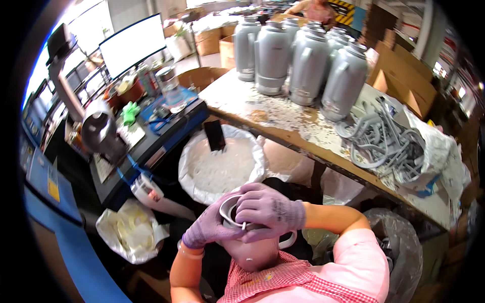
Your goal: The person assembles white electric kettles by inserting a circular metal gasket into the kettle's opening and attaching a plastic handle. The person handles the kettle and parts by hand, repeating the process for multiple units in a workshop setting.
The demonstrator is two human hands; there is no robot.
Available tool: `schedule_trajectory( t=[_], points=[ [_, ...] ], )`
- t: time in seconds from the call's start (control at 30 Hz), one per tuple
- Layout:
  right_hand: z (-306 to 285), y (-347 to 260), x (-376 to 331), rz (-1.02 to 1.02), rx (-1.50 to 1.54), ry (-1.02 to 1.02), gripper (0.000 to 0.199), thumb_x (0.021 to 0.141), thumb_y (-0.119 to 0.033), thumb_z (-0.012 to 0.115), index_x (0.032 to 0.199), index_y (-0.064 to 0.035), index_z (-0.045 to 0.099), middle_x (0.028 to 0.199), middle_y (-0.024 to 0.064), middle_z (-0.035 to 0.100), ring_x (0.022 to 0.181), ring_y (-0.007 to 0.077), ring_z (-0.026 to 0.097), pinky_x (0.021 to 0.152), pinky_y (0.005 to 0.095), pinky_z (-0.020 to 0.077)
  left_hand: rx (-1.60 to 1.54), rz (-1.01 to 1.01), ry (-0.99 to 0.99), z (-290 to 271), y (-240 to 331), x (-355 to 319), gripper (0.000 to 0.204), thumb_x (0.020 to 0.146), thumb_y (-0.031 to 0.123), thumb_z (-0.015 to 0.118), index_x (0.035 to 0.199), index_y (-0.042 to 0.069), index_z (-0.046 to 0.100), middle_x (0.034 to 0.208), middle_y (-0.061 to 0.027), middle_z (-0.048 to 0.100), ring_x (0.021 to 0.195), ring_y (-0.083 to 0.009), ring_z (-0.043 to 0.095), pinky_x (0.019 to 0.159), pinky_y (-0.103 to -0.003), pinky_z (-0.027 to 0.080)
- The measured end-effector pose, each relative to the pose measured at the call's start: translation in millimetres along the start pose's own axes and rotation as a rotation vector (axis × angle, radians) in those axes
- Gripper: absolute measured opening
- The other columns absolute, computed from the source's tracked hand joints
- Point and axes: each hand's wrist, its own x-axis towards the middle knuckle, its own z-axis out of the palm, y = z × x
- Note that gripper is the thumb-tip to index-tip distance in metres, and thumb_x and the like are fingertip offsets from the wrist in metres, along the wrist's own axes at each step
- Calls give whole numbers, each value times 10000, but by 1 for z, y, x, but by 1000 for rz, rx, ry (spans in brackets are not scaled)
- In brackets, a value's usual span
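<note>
Both my hands wear purple gloves and are at the mouth of a grey vacuum jug (pixel 251 254) held against my lap. My left hand (pixel 211 225) wraps round its left side, near the top. My right hand (pixel 268 209) lies across the top with its fingers curled over the rim. Between the hands shows a grey ring-shaped collar (pixel 227 210) at the jug's mouth; my fingers cover part of it, so I cannot tell how it sits. The jug's curved handle (pixel 289 239) sticks out below my right wrist.
Several grey jugs (pixel 308 65) stand on the worn table (pixel 227 96), beside a pile of grey plastic handles (pixel 386 141). Ahead is a white-lined bin (pixel 189 174); a smaller lined bin (pixel 129 230) stands at left. A monitor (pixel 134 45) stands behind the black bench (pixel 177 121). Another person (pixel 318 11) is behind the table.
</note>
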Motion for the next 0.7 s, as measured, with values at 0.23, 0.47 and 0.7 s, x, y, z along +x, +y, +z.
schedule_trajectory(
  t=[0.23,0.47,0.7],
  points=[
    [18,17,8,-2,185,12,301,946,-289,574,726,-87,611,708,78,614,750,301,624,871,447,441,182,104,136,-4,-19,0,745,658,217,897,1292,-4,573,1163,-82,662,1073,-166,626,970,-337,501],
    [-68,29,40,-10,-22,802,224,975,-253,546,944,-44,622,911,117,619,849,272,613,851,407,522,112,44,432,-15,-5,-35,693,672,157,912,1271,-15,608,1175,-74,679,1091,-158,627,987,-324,488],
    [-113,158,141,12,-264,1339,341,993,-261,587,1148,40,628,1014,185,678,887,284,667,856,384,536,133,355,914,-41,10,-108,899,531,375,900,1241,-96,613,1224,-152,653,1124,-237,627,1002,-368,474]
  ],
)
